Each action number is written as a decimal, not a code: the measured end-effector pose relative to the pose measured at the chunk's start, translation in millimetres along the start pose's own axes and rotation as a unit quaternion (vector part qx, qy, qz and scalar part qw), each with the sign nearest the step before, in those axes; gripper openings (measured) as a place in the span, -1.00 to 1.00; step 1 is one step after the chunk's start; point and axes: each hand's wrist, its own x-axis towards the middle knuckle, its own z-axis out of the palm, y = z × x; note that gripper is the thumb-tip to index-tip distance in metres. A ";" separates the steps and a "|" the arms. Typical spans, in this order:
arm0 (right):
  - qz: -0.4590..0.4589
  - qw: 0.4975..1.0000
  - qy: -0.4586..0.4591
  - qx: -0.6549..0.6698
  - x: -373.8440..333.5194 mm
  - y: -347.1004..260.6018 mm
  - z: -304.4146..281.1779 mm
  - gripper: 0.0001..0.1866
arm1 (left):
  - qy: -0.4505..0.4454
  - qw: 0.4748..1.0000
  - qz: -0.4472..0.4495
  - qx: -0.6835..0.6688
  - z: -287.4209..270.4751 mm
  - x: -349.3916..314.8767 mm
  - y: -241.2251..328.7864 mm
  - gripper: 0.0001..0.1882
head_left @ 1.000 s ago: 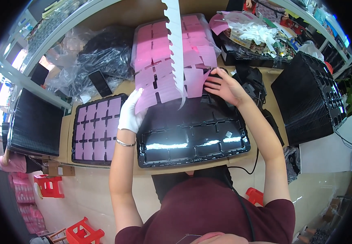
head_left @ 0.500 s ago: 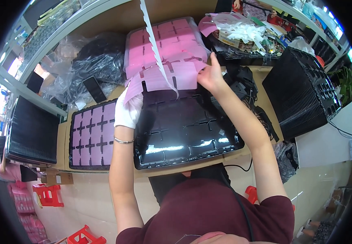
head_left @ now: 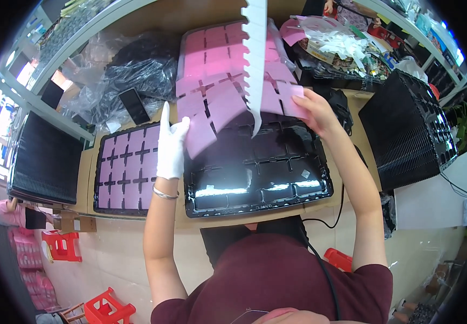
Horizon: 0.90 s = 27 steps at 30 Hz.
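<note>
A thin pink foam sheet (head_left: 227, 102) with cross-shaped slots spans my two hands, its middle buckled and its left flap hanging down. My left hand (head_left: 171, 148), in a white glove, holds its left edge, index finger pointing up. My bare right hand (head_left: 320, 112) pinches the right corner between thumb and fingers. Beneath the sheet lies a shiny black plastic tray (head_left: 233, 175) with moulded compartments. Behind, a stack of pink sheets (head_left: 212, 48) rests in clear wrapping. To the left is a black tray lined with a pink slotted sheet (head_left: 119, 186).
A white notched strip (head_left: 255, 59) hangs before the view, hiding part of the sheet. Stacks of black trays stand left (head_left: 47, 159) and right (head_left: 406, 129). A phone (head_left: 134, 105) lies by crumpled plastic bags (head_left: 147, 75). Red stools (head_left: 109, 306) are on the floor.
The pink sheet has come nearer and spread wider, its left flap now hanging over the black tray. My right hand has moved lower and turned to pinch the corner. The view has shifted slightly.
</note>
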 end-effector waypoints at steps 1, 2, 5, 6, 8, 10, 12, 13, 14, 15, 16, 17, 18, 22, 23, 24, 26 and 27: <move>-0.008 0.997 0.062 -0.038 -9.9 0.6 -4.9 -0.60 | -0.020 0.994 0.012 0.106 -1.7 -8.4 5.1 -0.33; -0.017 0.990 0.120 -0.075 -20.8 0.7 -5.3 -0.66 | -0.013 0.993 0.034 0.111 -9.2 -10.7 -6.3 -0.48; -0.053 0.977 0.141 -0.150 -67.0 0.5 -0.7 -0.67 | -0.053 0.969 0.012 0.239 -8.9 -40.5 13.3 -0.70; -0.053 0.978 0.138 -0.150 -79.4 3.6 -4.0 -0.67 | -0.067 0.970 0.003 0.234 -15.3 -46.9 7.4 -0.69; -0.036 0.971 0.125 -0.199 -102.2 9.1 -13.7 -0.75 | -0.090 0.969 -0.044 0.225 -20.2 -62.1 8.3 -0.68; -0.005 0.978 0.120 -0.173 -120.5 20.7 -23.5 -0.80 | -0.089 0.963 -0.095 0.236 -23.5 -72.9 8.3 -0.67; 0.027 0.982 0.115 -0.145 -130.5 29.4 -24.0 -0.84 | -0.092 0.962 -0.101 0.237 -24.2 -78.5 3.0 -0.66; 0.025 0.983 0.120 -0.137 -133.7 31.0 -22.1 -0.84 | -0.089 0.961 -0.103 0.239 -22.9 -79.2 3.1 -0.66; 0.023 0.983 0.125 -0.129 -136.7 32.4 -20.9 -0.85 | -0.088 0.958 -0.116 0.248 -20.5 -78.5 3.7 -0.65; 0.028 0.983 0.128 -0.128 -138.9 34.2 -22.0 -0.85 | -0.086 0.954 -0.128 0.258 -18.7 -77.2 4.2 -0.65; 0.030 0.983 0.126 -0.127 -138.6 35.6 -21.9 -0.85 | -0.084 0.953 -0.130 0.259 -18.5 -75.0 2.3 -0.65; 0.022 0.982 0.135 -0.127 -138.3 36.6 -22.1 -0.86 | -0.084 0.951 -0.114 0.274 -18.2 -71.3 -1.7 -0.65; 0.015 0.981 0.144 -0.127 -138.0 37.6 -22.1 -0.86 | -0.085 0.948 -0.099 0.289 -17.4 -68.0 -3.5 -0.65; 0.032 0.980 0.134 -0.144 -133.7 39.4 -22.1 -0.86 | -0.089 0.946 -0.096 0.298 -21.6 -55.9 -8.5 -0.67; 0.037 0.981 0.127 -0.143 -134.2 40.2 -21.0 -0.86 | -0.094 0.951 -0.103 0.276 -21.0 -54.8 -7.3 -0.66; 0.043 0.982 0.120 -0.141 -135.1 40.7 -20.2 -0.86 | -0.094 0.951 -0.103 0.277 -20.7 -55.3 -6.4 -0.66; 0.051 0.979 0.128 -0.150 -141.8 38.8 -19.1 -0.87 | -0.101 0.949 -0.118 0.275 -21.1 -58.7 -5.6 -0.66; 0.058 0.976 0.136 -0.159 -144.1 37.2 -18.5 -0.88 | -0.101 0.949 -0.119 0.276 -22.8 -57.4 -6.4 -0.66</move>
